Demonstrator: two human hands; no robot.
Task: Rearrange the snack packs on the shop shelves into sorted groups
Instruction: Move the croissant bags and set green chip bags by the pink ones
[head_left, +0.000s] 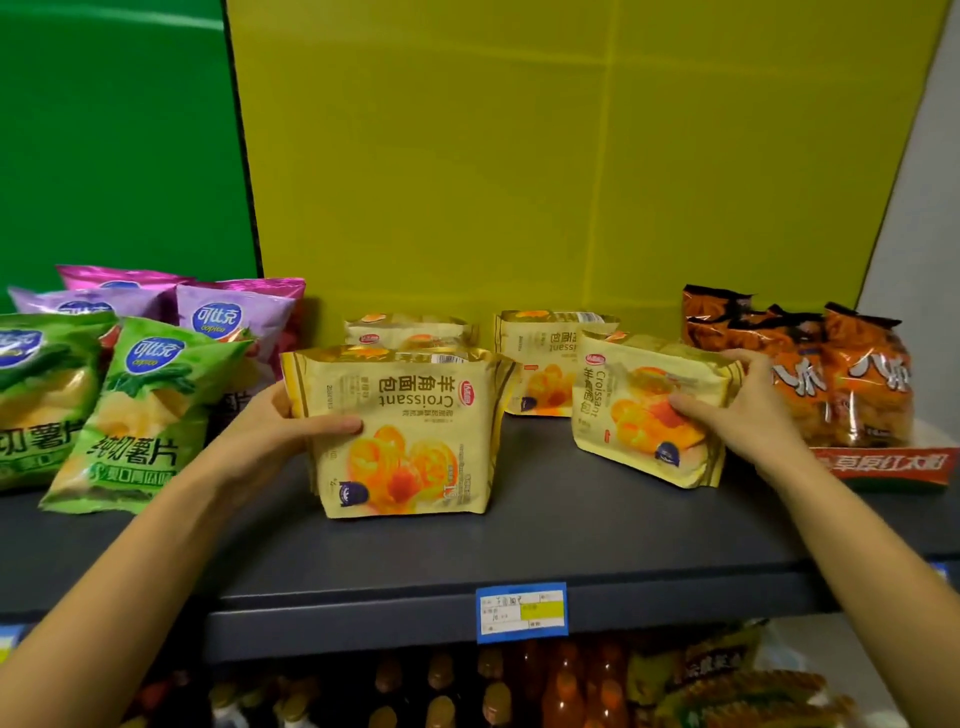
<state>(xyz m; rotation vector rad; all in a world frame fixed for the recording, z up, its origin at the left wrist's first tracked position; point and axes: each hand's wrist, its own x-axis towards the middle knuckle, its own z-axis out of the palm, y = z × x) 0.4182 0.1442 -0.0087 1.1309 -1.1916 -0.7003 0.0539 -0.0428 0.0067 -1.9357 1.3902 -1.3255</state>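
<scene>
From the head camera, a dark grey shelf (519, 551) runs across the view, backed by a yellow panel (519, 156) in the middle and a green panel (114, 130) on the left. The left hand (270, 426) is closed on the left edge of a yellow croissant pack (410, 431) that stands upright near the front of the shelf with its print upside down; the thumb lies across the front face and the fingers are hidden behind it. The right hand (743, 400) grips a second croissant pack (649, 410) by its right side, thumb on the front and fingers over the top edge; this pack is tilted, and whether its lower edge touches the shelf cannot be told. Two more croissant packs stand further back: one (408, 332) just behind the left-hand pack, the other (545, 364) between the two held packs. At the left stand green chip bags (140, 410) in front of pink chip bags (239, 322). At the right, orange snack bags (841, 374) sit in a red-edged tray (883, 467), just beside the right hand. A blue and yellow price tag (521, 612) is fixed to the shelf's front edge, and bottles (467, 691) and more packs show blurred on the level below.
</scene>
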